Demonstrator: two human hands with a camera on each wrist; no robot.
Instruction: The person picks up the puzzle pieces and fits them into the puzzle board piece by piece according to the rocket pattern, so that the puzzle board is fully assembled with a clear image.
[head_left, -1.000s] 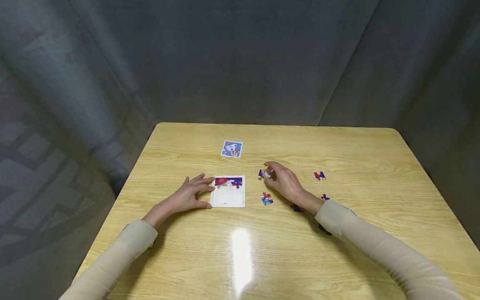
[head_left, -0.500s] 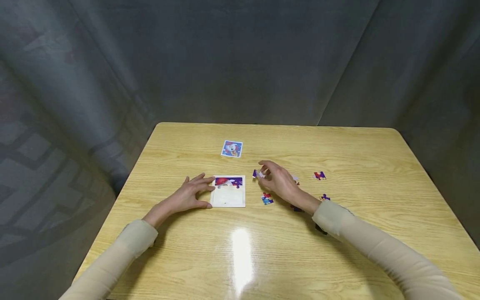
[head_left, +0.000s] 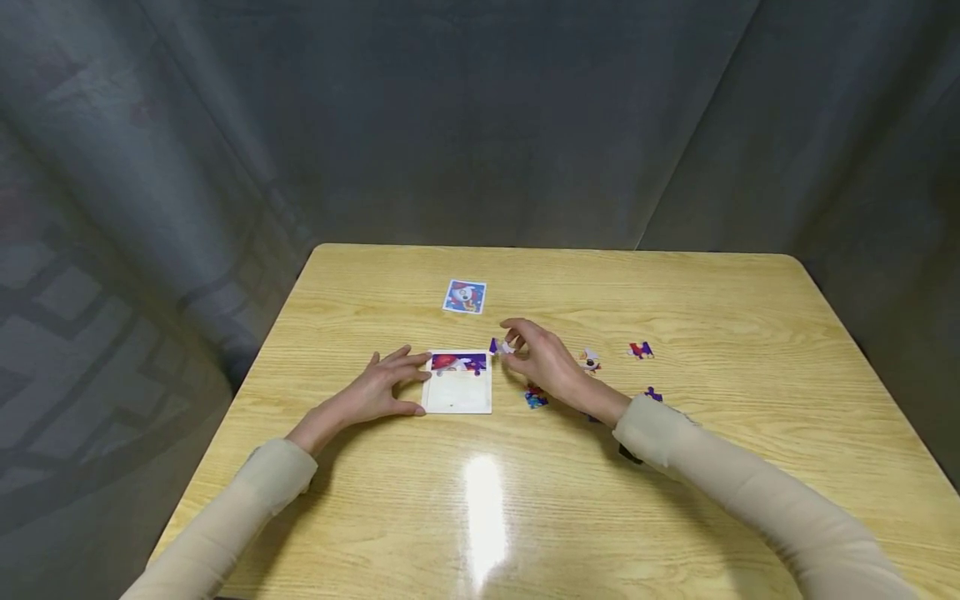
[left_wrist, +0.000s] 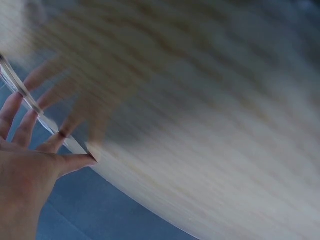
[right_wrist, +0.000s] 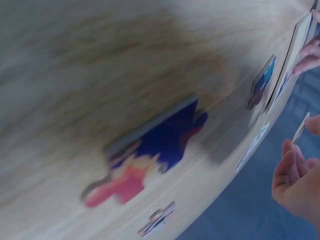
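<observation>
A white square puzzle tray (head_left: 459, 398) lies on the table, with joined pieces (head_left: 457, 362) along its far side. My left hand (head_left: 378, 389) rests spread at the tray's left edge; in the left wrist view the left hand (left_wrist: 30, 170) has its fingertips on that edge. Just right of the tray's far right corner, my right hand (head_left: 543, 358) pinches a purple and white piece (head_left: 495, 346) between thumb and fingers. The right wrist view shows the right hand (right_wrist: 300, 175) holding the piece (right_wrist: 301, 128) edge-on, above the table.
A small picture card (head_left: 465, 297) lies beyond the tray. Loose pieces lie to the right: a blue and red one (head_left: 536, 397), a white one (head_left: 589, 360), a red and purple one (head_left: 641, 350) and a purple one (head_left: 653, 393). Others are partly under the right arm.
My right hand has moved left with the pinched piece, up to the tray's far right corner, and the white piece behind it has come into view. The left hand has stayed at the tray.
</observation>
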